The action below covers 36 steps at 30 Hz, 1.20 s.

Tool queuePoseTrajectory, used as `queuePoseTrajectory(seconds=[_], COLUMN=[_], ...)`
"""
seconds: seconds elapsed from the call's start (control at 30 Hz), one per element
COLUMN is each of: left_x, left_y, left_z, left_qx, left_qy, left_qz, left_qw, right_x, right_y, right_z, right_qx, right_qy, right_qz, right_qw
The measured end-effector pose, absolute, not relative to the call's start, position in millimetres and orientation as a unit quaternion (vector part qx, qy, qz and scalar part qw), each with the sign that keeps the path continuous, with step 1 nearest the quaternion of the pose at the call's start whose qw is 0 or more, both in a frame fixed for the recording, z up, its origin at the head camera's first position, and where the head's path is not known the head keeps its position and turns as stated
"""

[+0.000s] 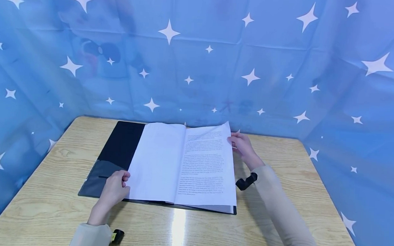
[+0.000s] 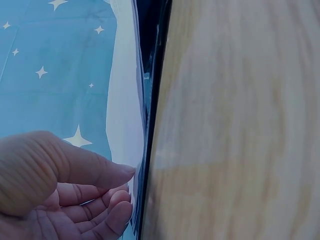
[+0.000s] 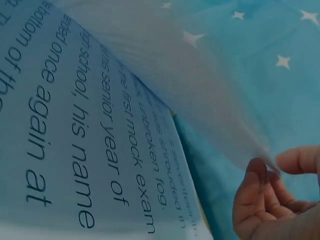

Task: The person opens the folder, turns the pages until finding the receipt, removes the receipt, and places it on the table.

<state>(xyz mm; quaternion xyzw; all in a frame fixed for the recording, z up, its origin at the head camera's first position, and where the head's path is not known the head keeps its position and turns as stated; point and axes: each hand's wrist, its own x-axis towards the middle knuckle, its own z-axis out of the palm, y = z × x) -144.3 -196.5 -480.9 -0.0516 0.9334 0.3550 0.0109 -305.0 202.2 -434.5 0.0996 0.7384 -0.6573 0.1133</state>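
A black folder (image 1: 122, 143) lies spread on the table, holding a thick stack of bound sheets. The left page (image 1: 156, 161) looks blank, while the right page (image 1: 203, 164) carries printed text. My right hand (image 1: 245, 149) pinches a sheet near its upper outer corner, which lifts and curves upward. In the right wrist view, thumb and fingertips hold that raised sheet (image 3: 215, 110) above a printed page (image 3: 90, 140). My left hand (image 1: 114, 188) rests by the lower left edge of the left page, fingers loosely bent. Its thumb tip (image 2: 125, 172) is at the page edge; contact is hard to tell.
The wooden table (image 1: 46, 189) extends around the folder, with a bright reflection in front. A blue curtain with white stars (image 1: 200, 63) hangs right behind the table's back edge. Black wrist devices (image 1: 246, 181) are on both sleeves.
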Motion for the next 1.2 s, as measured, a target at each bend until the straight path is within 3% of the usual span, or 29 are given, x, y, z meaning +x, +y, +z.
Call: queuePoseTrajectory(seconds=[1.2], left_x=[-143], left_y=[-198], left_z=[-481], left_qx=[-0.051], left_qy=[0.932], left_qz=[0.358], left_qw=[0.008], right_x=[-276], right_y=[165], right_z=[-396], right_qx=[0.018], right_qy=[0.694], right_qz=[-0.701], right_qw=[0.163])
